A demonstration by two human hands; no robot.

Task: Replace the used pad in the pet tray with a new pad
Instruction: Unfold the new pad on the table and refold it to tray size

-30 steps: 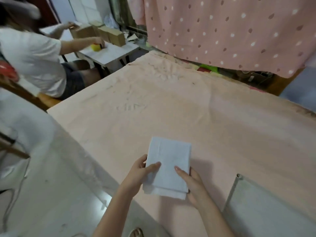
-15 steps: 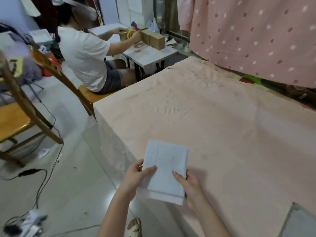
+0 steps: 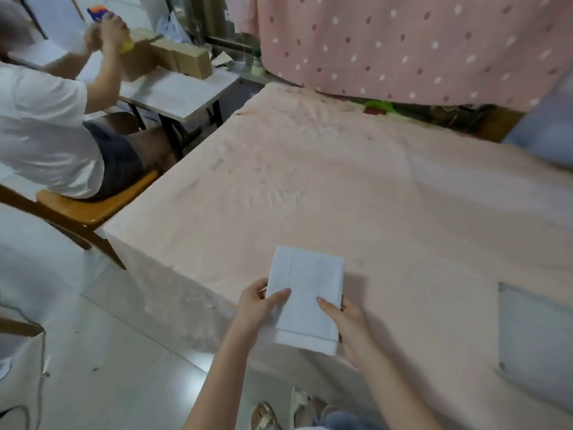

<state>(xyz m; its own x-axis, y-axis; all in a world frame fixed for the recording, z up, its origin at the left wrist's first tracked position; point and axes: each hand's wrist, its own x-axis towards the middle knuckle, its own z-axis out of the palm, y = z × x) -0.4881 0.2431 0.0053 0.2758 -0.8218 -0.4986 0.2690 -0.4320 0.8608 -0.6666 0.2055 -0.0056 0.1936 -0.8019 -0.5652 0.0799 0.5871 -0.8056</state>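
Folded white pad [image 3: 305, 293]: held above the near edge of the pink-covered table [image 3: 356, 187]. Grey tray [image 3: 536, 342]: on the table, at right, apart from the pad. Left hand [image 3: 254, 308], right hand [image 3: 350, 324]: each pinches one side of the pad, thumb on top.

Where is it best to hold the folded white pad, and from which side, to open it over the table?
Probably by its two long side edges near the bottom, one hand per side, as the left hand and right hand pinch the folded pad: its layered bottom edge faces the person.
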